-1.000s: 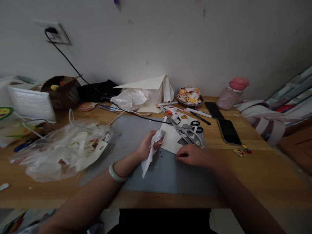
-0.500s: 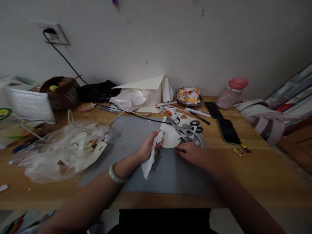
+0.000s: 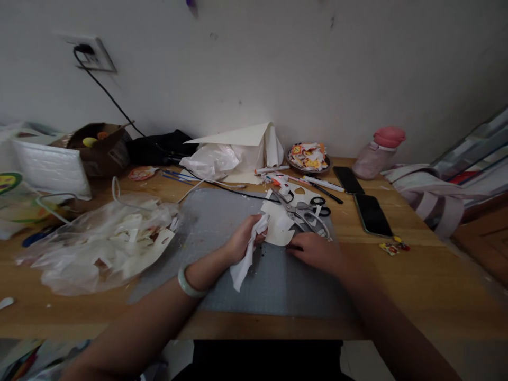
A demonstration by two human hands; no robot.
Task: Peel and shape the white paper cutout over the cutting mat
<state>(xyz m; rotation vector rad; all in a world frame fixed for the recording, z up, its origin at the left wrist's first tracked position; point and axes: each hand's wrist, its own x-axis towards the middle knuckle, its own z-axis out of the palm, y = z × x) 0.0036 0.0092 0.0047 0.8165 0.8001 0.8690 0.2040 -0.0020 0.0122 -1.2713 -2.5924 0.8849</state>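
Observation:
My left hand (image 3: pixel 244 237) is closed around a crumpled white tissue (image 3: pixel 245 267), whose loose end hangs down over the grey cutting mat (image 3: pixel 222 293). To the right of the tissue lies a cream piece of paper (image 3: pixel 278 230) with a cut edge. My right hand (image 3: pixel 313 251) rests low on the mat at the paper's lower right corner, fingers curled together; whatever they hold, if anything, is hidden. Just beyond it, metal-handled scissors (image 3: pixel 292 209) lie across the paper, with black-handled scissors (image 3: pixel 319 206) beside them.
A plastic bag of paper scraps (image 3: pixel 87 264) spreads on the left. Behind the mat are a bowl of cut-outs (image 3: pixel 308 168), pens (image 3: pixel 323 183) and folded paper (image 3: pixel 234 135). Two phones (image 3: pixel 372 214), a pink-lidded bottle (image 3: pixel 375 153) and small wrappers (image 3: pixel 392 246) occupy the right side.
The camera view has shifted very slightly. Both hands stay in nearly the same place, the left still gripping the tissue.

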